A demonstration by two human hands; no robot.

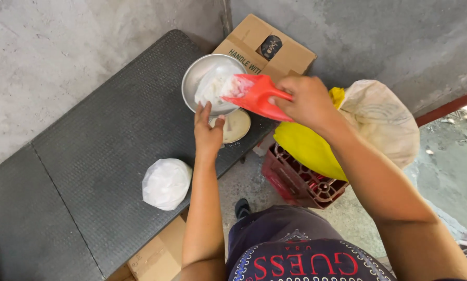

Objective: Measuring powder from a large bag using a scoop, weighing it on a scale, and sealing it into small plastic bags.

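Note:
My right hand grips the handle of a red plastic scoop tilted toward a clear plastic bag of white grains. The bag sits in a round metal bowl on a small weighing scale. My left hand holds the near edge of the bag at the bowl's rim, fingers raised. White grains lie at the scoop's mouth, over the bag's opening.
A tied bag of white grains lies on the dark textured table. A cardboard box stands behind the bowl. A yellow bag rests on a red crate, beside a pale sack. Another carton sits under the table.

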